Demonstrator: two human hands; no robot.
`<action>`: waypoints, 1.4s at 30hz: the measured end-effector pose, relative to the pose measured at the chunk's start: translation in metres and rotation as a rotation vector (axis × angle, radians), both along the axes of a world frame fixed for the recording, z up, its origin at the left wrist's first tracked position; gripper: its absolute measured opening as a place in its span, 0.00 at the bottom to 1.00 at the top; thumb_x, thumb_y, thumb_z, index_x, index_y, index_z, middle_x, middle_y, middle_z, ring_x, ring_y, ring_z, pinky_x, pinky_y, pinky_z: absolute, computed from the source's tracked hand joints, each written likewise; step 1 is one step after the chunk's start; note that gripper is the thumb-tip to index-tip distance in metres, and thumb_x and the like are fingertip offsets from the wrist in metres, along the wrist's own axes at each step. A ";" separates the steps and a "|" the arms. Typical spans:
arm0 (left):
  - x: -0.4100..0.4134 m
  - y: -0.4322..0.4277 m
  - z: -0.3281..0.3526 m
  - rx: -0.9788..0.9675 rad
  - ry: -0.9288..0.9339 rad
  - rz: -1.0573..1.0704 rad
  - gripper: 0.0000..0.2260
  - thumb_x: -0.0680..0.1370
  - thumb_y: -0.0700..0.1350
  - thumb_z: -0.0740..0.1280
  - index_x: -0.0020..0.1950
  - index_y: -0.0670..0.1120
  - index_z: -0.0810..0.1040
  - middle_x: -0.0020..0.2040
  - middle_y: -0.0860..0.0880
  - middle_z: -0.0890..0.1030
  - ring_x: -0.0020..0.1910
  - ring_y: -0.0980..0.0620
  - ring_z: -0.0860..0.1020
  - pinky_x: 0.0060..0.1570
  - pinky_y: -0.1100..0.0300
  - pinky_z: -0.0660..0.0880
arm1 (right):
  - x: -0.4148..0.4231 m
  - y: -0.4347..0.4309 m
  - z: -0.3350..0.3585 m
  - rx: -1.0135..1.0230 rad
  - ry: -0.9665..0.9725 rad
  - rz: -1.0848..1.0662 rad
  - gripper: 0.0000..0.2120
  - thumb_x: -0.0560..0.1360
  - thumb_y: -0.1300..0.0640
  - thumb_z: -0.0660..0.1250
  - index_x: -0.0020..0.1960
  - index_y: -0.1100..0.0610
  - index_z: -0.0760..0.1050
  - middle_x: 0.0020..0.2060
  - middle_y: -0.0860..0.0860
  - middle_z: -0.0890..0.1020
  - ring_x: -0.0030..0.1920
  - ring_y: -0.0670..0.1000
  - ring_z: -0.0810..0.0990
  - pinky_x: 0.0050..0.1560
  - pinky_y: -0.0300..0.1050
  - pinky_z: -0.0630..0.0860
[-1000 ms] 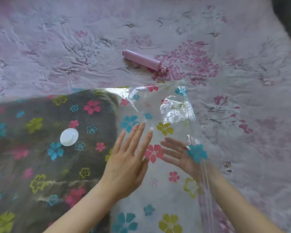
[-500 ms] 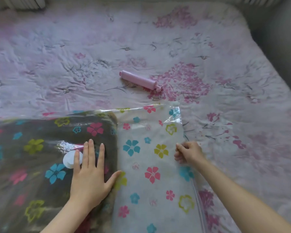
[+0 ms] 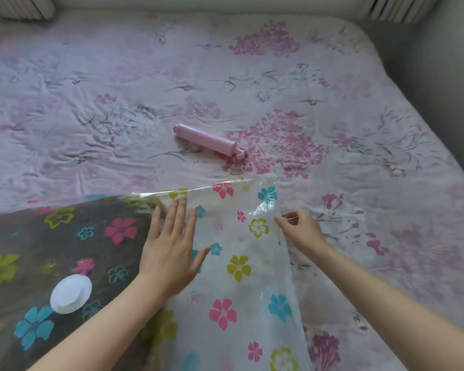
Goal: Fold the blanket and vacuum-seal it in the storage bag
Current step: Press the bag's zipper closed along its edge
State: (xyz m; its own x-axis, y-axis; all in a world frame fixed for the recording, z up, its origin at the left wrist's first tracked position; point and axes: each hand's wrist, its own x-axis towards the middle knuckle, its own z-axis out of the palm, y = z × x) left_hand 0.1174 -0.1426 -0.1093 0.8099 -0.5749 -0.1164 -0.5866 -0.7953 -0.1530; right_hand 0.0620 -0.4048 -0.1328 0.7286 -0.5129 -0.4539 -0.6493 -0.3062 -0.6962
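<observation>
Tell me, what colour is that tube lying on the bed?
Pink. The hand pump shows clearly in the head view, beyond the storage bag.

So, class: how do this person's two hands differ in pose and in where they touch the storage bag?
The left hand lies flat and open, fingers spread; the right hand is closed, pinching. The left hand presses mid-bag beside the dark blanket; the right hand grips the bag's right edge. Both touch the flower-printed storage bag.

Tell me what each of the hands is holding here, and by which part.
The right hand pinches the storage bag at its open right edge, near the far corner. The left hand holds nothing; it lies flat and open on the bag beside the blanket.
</observation>
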 end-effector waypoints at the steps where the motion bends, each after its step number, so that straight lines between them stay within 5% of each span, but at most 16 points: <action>1: 0.009 -0.014 0.000 0.025 0.008 0.001 0.36 0.77 0.63 0.44 0.75 0.39 0.62 0.76 0.37 0.58 0.76 0.41 0.57 0.72 0.42 0.49 | 0.009 -0.002 0.003 -0.003 -0.011 0.006 0.23 0.75 0.45 0.66 0.63 0.60 0.71 0.52 0.52 0.77 0.53 0.52 0.77 0.53 0.44 0.72; 3: 0.026 -0.042 -0.005 0.072 -0.001 -0.008 0.36 0.76 0.61 0.34 0.78 0.41 0.48 0.78 0.38 0.47 0.78 0.42 0.46 0.74 0.45 0.41 | 0.027 -0.007 0.003 0.005 -0.005 0.013 0.28 0.76 0.44 0.64 0.68 0.60 0.67 0.57 0.53 0.76 0.58 0.53 0.75 0.54 0.43 0.69; 5: 0.041 -0.066 -0.008 0.081 0.013 0.012 0.31 0.80 0.59 0.36 0.78 0.42 0.40 0.79 0.41 0.41 0.78 0.44 0.41 0.74 0.46 0.39 | 0.043 -0.011 -0.001 0.004 -0.006 0.010 0.28 0.77 0.44 0.64 0.69 0.61 0.65 0.59 0.54 0.75 0.59 0.53 0.74 0.52 0.41 0.67; 9: 0.074 -0.107 -0.015 -0.014 0.078 0.024 0.26 0.83 0.55 0.46 0.78 0.44 0.52 0.77 0.45 0.59 0.76 0.47 0.56 0.74 0.49 0.50 | 0.068 -0.023 -0.016 0.033 -0.061 -0.047 0.24 0.77 0.46 0.65 0.66 0.61 0.68 0.53 0.52 0.76 0.52 0.51 0.75 0.53 0.44 0.74; 15: 0.115 -0.173 -0.034 -0.347 0.358 0.032 0.16 0.83 0.50 0.55 0.59 0.44 0.78 0.55 0.46 0.81 0.55 0.46 0.77 0.55 0.52 0.72 | 0.092 -0.037 -0.039 0.259 -0.251 -0.142 0.07 0.78 0.53 0.64 0.49 0.56 0.76 0.44 0.52 0.81 0.48 0.52 0.80 0.54 0.51 0.79; 20: 0.146 -0.196 -0.036 -0.449 0.736 0.113 0.11 0.81 0.46 0.63 0.55 0.42 0.82 0.49 0.46 0.82 0.46 0.49 0.79 0.47 0.57 0.76 | 0.098 -0.047 -0.049 0.417 -0.293 -0.129 0.10 0.80 0.55 0.62 0.45 0.60 0.78 0.35 0.51 0.78 0.36 0.47 0.76 0.37 0.40 0.75; 23: 0.152 -0.191 -0.041 -0.531 0.834 0.135 0.10 0.79 0.46 0.66 0.52 0.41 0.83 0.44 0.46 0.83 0.41 0.52 0.79 0.47 0.57 0.77 | 0.099 -0.051 -0.055 0.484 -0.292 -0.093 0.10 0.80 0.55 0.61 0.45 0.58 0.79 0.38 0.53 0.81 0.38 0.49 0.79 0.42 0.44 0.78; 27: 0.149 -0.189 -0.050 -0.599 0.844 0.135 0.10 0.80 0.46 0.65 0.45 0.42 0.81 0.33 0.51 0.76 0.29 0.61 0.71 0.30 0.69 0.68 | 0.102 -0.056 -0.062 0.573 -0.270 -0.068 0.10 0.80 0.56 0.61 0.48 0.58 0.79 0.45 0.58 0.83 0.44 0.53 0.82 0.51 0.51 0.80; 31: 0.151 -0.187 -0.058 -0.678 0.881 0.163 0.09 0.79 0.46 0.65 0.44 0.44 0.81 0.37 0.46 0.80 0.35 0.56 0.75 0.38 0.60 0.72 | 0.108 -0.064 -0.066 0.593 -0.264 0.042 0.11 0.80 0.56 0.62 0.49 0.63 0.79 0.41 0.58 0.80 0.42 0.54 0.79 0.47 0.50 0.77; 37: 0.163 -0.186 -0.063 -0.675 1.009 0.109 0.10 0.79 0.46 0.65 0.43 0.41 0.79 0.36 0.43 0.76 0.34 0.55 0.72 0.36 0.62 0.70 | 0.110 -0.077 -0.062 0.736 -0.215 0.154 0.09 0.79 0.59 0.62 0.47 0.64 0.77 0.36 0.52 0.80 0.35 0.46 0.78 0.37 0.38 0.76; 42: 0.164 -0.183 -0.065 -0.717 1.113 0.102 0.13 0.80 0.48 0.65 0.45 0.39 0.78 0.36 0.44 0.75 0.35 0.51 0.71 0.37 0.57 0.68 | 0.111 -0.063 -0.061 0.748 -0.274 -0.172 0.11 0.77 0.57 0.66 0.50 0.65 0.79 0.41 0.59 0.83 0.42 0.55 0.81 0.49 0.50 0.79</action>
State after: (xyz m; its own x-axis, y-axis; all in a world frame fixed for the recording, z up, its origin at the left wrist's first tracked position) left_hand 0.2816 -0.3252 -0.1743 0.5232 -0.7300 -0.4397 -0.0578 -0.5451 0.8363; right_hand 0.1727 -0.4677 -0.1940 0.8024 -0.2595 -0.5374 -0.4217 0.3907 -0.8182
